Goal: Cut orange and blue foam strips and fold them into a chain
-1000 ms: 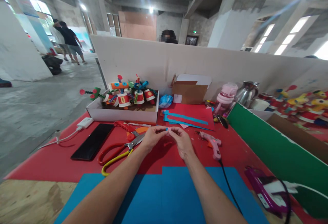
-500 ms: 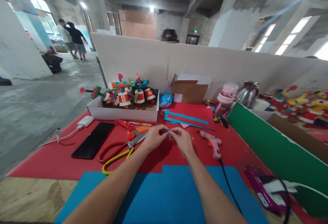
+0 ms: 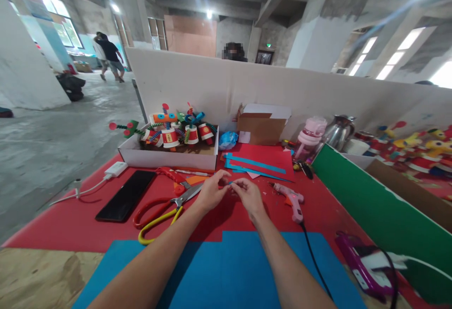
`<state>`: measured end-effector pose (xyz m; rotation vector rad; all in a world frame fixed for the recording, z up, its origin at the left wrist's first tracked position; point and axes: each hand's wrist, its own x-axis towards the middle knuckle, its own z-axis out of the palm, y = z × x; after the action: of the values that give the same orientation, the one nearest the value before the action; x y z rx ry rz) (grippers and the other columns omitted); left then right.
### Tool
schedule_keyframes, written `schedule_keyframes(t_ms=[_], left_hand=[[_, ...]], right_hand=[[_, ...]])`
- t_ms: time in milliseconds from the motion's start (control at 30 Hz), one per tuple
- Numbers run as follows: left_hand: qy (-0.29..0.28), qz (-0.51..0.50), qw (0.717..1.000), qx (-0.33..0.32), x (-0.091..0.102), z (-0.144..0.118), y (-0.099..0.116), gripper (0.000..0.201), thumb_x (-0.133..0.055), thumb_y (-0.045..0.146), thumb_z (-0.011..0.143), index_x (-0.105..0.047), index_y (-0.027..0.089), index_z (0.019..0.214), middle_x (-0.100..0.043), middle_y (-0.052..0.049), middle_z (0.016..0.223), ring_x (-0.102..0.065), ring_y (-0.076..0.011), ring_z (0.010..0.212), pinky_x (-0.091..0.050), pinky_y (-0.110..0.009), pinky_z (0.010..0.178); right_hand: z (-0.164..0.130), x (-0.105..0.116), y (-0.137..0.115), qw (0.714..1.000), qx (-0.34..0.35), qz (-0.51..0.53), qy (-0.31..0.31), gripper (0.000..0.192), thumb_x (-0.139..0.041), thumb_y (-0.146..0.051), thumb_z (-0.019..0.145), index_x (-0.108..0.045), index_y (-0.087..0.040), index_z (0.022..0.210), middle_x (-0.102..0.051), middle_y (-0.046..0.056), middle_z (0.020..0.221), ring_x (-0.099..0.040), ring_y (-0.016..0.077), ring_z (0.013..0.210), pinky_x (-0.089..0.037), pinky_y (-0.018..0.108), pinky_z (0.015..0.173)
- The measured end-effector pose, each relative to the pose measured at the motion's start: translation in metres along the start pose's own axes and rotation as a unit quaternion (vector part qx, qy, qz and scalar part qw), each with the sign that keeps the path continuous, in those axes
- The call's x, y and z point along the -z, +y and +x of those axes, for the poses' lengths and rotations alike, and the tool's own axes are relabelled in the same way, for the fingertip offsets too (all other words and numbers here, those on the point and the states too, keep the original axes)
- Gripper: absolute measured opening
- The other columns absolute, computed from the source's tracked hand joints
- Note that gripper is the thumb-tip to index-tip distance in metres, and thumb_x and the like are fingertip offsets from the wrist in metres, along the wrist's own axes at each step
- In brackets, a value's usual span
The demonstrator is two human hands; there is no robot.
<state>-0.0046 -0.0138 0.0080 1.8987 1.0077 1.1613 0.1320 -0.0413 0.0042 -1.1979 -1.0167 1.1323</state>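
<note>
Over the red table, my left hand [image 3: 213,191] and my right hand [image 3: 250,197] meet fingertip to fingertip. Both are closed in a pinch on a small blue paper piece [image 3: 230,183], mostly covered by the fingers. Left of my left hand lie large scissors [image 3: 179,201] with one red and one yellow handle. A pink glue gun [image 3: 291,199] rests to the right of my right hand. Blue paper strips [image 3: 257,163] lie on red paper [image 3: 240,151] beyond my hands, and blue sheets [image 3: 243,262] are spread under my forearms.
A white box [image 3: 169,159] holds several paper-cup figures. A black phone [image 3: 126,196], a pink bottle [image 3: 310,137], a green-sided box [image 3: 353,186] and a purple power strip [image 3: 365,266] stand or lie around. A white partition [image 3: 197,80] rises behind; people are beyond it.
My hands stay pinched together at nearly the same spot, with the view shifting slightly. Two people in the left background have walked a little to the right.
</note>
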Motion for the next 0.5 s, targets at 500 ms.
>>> schedule_keyframes(t_ms=[500], left_hand=[[0.003, -0.182, 0.969, 0.165, -0.0008, 0.002, 0.0001, 0.03, -0.072, 0.044, 0.06, -0.064, 0.015, 0.062, -0.064, -0.002, 0.06, -0.056, -0.0131, 0.058, -0.044, -0.025, 0.058]], right_hand=[[-0.0055, -0.0019, -0.0072, 0.995, -0.066, 0.075, -0.026, 0.038, -0.081, -0.047, 0.052, -0.065, -0.018, 0.071, -0.065, 0.0, 0.063, -0.06, 0.0123, 0.058, -0.05, 0.026, 0.06]])
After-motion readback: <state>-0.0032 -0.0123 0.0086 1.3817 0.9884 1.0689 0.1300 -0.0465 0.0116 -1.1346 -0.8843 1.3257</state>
